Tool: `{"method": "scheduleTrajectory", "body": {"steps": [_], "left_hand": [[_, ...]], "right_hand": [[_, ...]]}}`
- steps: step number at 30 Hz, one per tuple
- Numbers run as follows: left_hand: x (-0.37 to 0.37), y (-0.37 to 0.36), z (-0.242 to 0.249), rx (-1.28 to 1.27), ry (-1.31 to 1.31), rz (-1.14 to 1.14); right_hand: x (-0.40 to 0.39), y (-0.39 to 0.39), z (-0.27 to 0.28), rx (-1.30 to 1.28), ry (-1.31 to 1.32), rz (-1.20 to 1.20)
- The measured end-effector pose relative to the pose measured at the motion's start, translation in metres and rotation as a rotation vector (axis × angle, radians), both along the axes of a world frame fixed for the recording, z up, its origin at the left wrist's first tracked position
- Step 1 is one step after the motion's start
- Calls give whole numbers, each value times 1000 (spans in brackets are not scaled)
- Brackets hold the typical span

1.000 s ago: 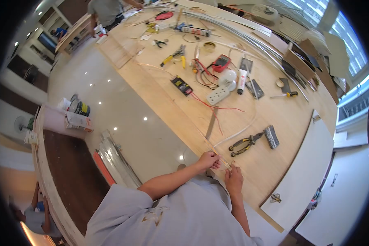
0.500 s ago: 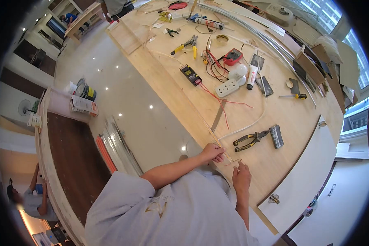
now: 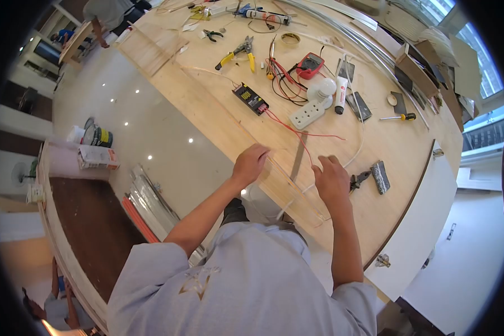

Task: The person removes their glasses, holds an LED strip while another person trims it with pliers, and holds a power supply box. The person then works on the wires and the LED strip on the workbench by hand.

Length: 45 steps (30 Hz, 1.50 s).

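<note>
Left hand [image 3: 251, 163] fingers curl over thin clear plastic strip [image 3: 288, 182] at wooden bench [image 3: 397, 151] edge, right hand [image 3: 331, 180] fingers rest loosely open on it; strip could kink if pulled unevenly.

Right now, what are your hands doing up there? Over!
Left hand on the clear strip at the bench edge. Right hand over it, beside the pliers. Red wires cross just beyond.
</note>
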State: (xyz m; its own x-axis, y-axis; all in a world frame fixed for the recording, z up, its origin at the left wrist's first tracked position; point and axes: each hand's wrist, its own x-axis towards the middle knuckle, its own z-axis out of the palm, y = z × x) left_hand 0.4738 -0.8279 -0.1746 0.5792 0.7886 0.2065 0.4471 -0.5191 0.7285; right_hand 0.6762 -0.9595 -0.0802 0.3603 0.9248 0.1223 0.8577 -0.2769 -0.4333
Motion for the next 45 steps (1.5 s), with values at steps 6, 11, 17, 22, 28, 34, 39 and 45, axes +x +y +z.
{"method": "scheduleTrajectory", "body": {"steps": [6, 11, 17, 22, 28, 34, 39, 45], "left_hand": [[44, 90, -21, 254, 155, -343], [48, 116, -72, 247, 109, -673], [44, 114, -66, 627, 155, -624], [37, 127, -57, 609, 157, -704], [26, 144, -35, 539, 103, -845], [32, 140, -46, 522, 232, -903], [23, 102, -13, 240, 104, -778], [-158, 120, 14, -459, 221, -548]], "right_hand": [[-19, 65, -39, -666, -229, -26], [-24, 82, 10, -692, -408, -35], [-13, 102, -4, -608, -542, -44], [4, 83, -48, -585, -504, -83], [29, 62, -50, -672, 1, -82], [7, 74, -15, -786, 65, -197], [-60, 98, 68, -43, -123, -155], [-189, 138, -27, -325, 1105, 196]]}}
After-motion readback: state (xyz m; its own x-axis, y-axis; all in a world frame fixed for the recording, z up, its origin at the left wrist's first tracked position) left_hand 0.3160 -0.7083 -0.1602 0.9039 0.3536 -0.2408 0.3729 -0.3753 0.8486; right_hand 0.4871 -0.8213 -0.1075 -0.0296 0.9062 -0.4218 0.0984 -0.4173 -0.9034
